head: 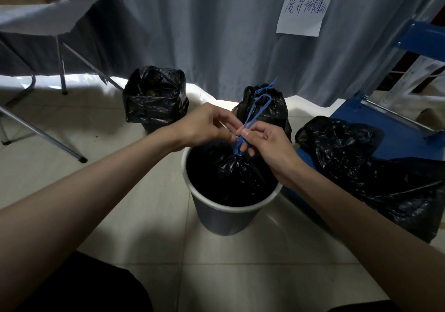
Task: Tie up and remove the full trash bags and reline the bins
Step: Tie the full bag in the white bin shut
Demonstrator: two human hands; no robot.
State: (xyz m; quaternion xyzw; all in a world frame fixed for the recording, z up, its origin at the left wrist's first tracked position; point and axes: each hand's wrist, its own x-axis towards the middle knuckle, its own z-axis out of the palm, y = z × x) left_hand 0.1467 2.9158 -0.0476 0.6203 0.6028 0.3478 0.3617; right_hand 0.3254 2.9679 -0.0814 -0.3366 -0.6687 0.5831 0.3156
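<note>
- A dark bin with a white rim [231,209] stands on the pale tiled floor [149,227]; everything else is placed from it.
- Inside the bin sits a black trash bag [231,172], its neck gathered into a bunch just above the rim.
- A blue drawstring [252,116] wraps that neck and rises from it in a long loop.
- The left hand [204,126] is over the far edge of the bin, fingertips pinching the drawstring close to the knot.
- The right hand [267,143] is just beside it, touching or nearly so, thumb and fingers pinching the same drawstring above the gathered neck; both hands are closed on the cord.
- Directly behind the bin stands a second black bag [265,111], already tied shut with its own blue string.
- Behind and to the left of the bin is another bin lined with an open black bag [155,95].
- To the right of the bin a crumpled black bag [375,167] lies over a blue cart platform [361,119].
- Beyond the bin hangs a grey curtain [216,34] with a handwritten paper note [303,10] on it.
- Far left of the bin stands a folding table [48,22] on metal legs.
</note>
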